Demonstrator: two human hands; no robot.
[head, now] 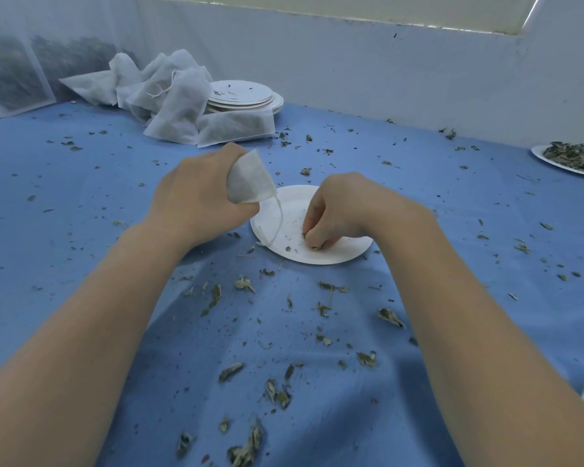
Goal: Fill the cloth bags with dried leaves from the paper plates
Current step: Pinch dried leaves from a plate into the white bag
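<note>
under right hand point(338, 210), pinched leaves point(317, 246) half-hidden.

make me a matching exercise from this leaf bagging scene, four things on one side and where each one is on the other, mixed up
Things:
1. cloth bag
2. nearly bare paper plate
3. plate heaped with dried leaves
4. stack of paper plates

Places:
A. far right edge of the blue cloth
B. behind the pile of filled bags, near the wall
C. gripped in the left hand
D. under the right hand, which pinches leaf bits

Pairs: 1-C, 2-D, 3-A, 4-B
</note>
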